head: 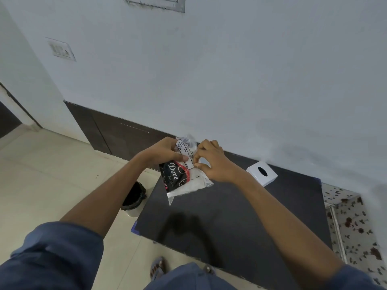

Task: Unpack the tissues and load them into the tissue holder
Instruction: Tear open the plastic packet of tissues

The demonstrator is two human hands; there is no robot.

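I hold a clear plastic pack of white tissues [184, 178] with a black and red printed label in the air above the far left part of the dark table [230, 210]. My left hand [161, 152] grips the pack's upper left side. My right hand [211, 161] pinches the wrapper's top edge with thumb and fingertips, right next to the left thumb. The white tissue holder [261, 173], a square box with a dark oval slot on top, stands at the table's far edge against the wall, to the right of my right hand.
A small bin with a black liner [134, 197] stands on the tiled floor just left of the table. A floral-patterned surface [351, 222] adjoins the table on the right. The wall runs close behind. My sandalled feet [158, 268] are at the table's near edge.
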